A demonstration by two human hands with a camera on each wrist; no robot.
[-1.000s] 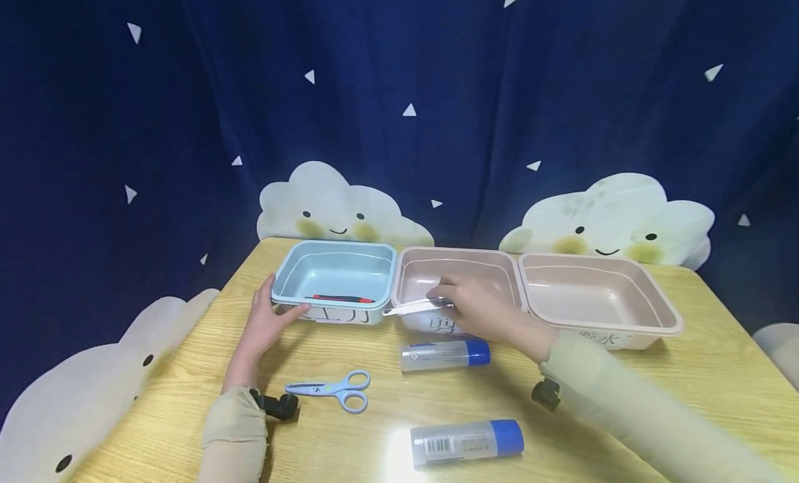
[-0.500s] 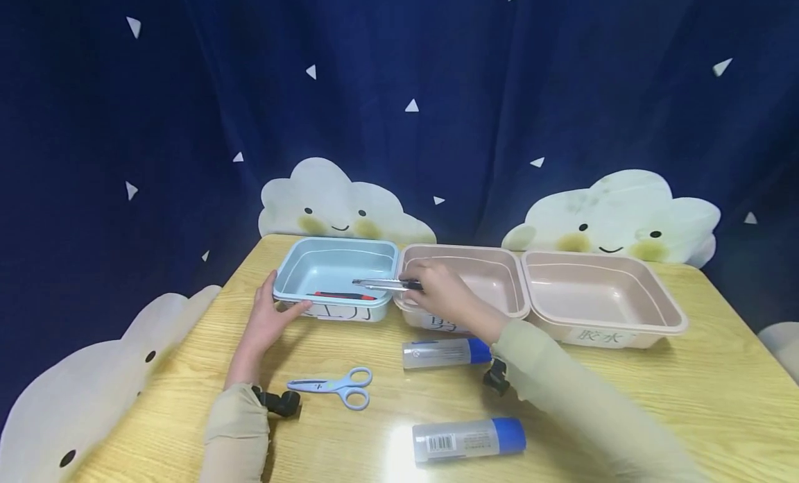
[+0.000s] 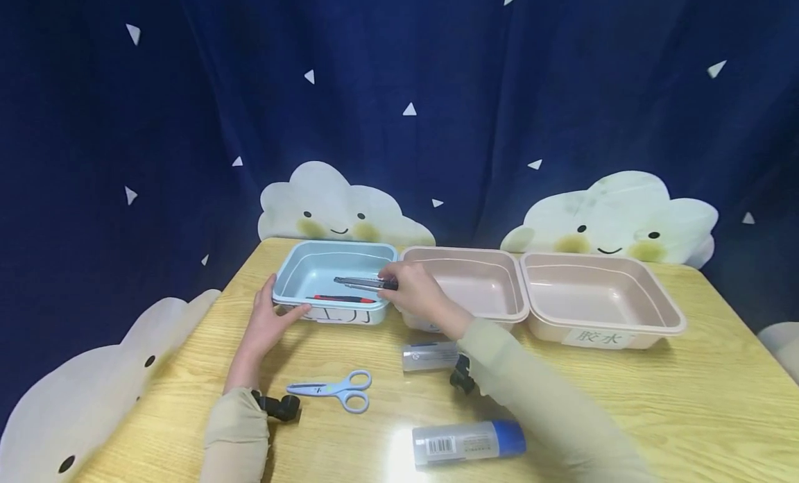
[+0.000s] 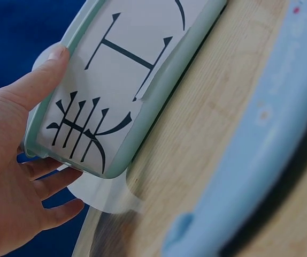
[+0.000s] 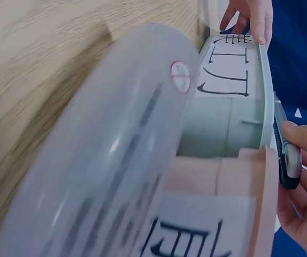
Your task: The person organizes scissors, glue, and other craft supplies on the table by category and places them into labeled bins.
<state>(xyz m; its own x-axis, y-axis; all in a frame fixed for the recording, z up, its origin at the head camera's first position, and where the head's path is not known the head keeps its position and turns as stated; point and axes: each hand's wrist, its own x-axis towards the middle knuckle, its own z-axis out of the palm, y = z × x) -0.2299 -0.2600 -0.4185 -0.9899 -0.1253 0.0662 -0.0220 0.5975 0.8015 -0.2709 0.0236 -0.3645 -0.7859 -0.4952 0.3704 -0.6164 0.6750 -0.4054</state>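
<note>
Thumb and fingers of the right hand (image 3: 415, 289) were clamped on a grey-and-black knife (image 3: 362, 283), pinching it near its dark end. The knife lay level above the inside of the light blue box (image 3: 368, 257), its narrow end pointing left, while the hand itself was over the edge where that box met the middle pink box (image 3: 477, 289). The left hand (image 3: 263, 327) gripped the blue box at its near left corner, thumb over the front rim and fingers along the outer left end. The hands were apart, one at each end of this box. Inside it, close to the front wall, lay a second, red-and-black knife (image 3: 343, 299).

A right-hand pink box (image 3: 580, 292) stood beside the middle one, so that the three made a row across the wooden surface (image 3: 356, 445). White labels with dark written characters were stuck on their fronts. Before the row, blue scissors (image 3: 333, 388) lay flat with their handles toward the right. One clear bottle (image 3: 431, 357) lay on its side just in front of the middle box, partly hidden by the right sleeve (image 3: 530, 386). Another bottle (image 3: 452, 443), with a blue cap and a barcode, lay nearer the person. Behind everything hung a dark blue curtain (image 3: 368, 132) with white triangles and smiling clouds (image 3: 340, 202).
</note>
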